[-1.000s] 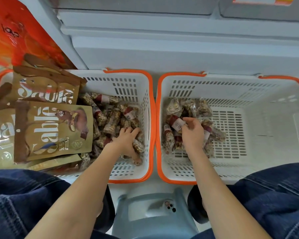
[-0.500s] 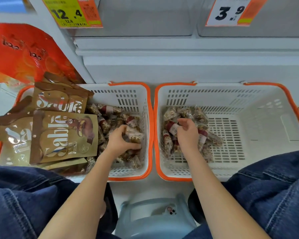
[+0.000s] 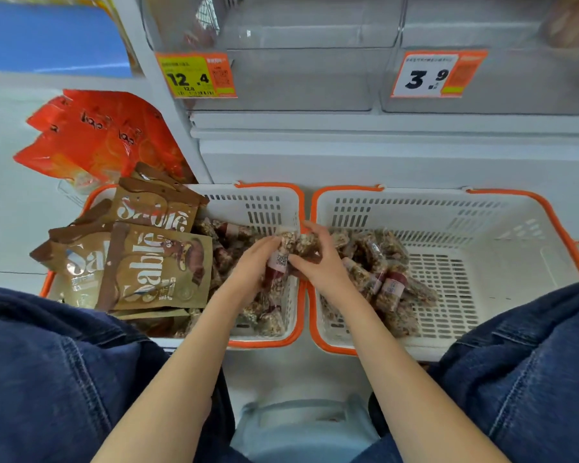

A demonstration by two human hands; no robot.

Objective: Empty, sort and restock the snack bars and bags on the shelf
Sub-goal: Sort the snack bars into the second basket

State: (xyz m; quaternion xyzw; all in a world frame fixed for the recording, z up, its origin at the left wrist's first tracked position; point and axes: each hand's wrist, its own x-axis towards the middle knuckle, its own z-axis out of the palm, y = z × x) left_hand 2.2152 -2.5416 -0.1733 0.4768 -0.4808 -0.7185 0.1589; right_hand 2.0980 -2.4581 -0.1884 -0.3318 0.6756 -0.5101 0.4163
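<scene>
Both hands, left hand (image 3: pixel 251 262) and right hand (image 3: pixel 318 262), pinch what looks like one granola bar (image 3: pixel 283 253) over the basket rims, so I'd let the left go before dropping it right.

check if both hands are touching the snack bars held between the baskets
Touching. The head view shows the left hand and right hand gripping the snack bars.

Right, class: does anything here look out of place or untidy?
Yes. The brown-and-gold Sablé pouches lie askew, spilling over the rim of the left white basket. Orange foil bags lie on the floor beside it.
</scene>
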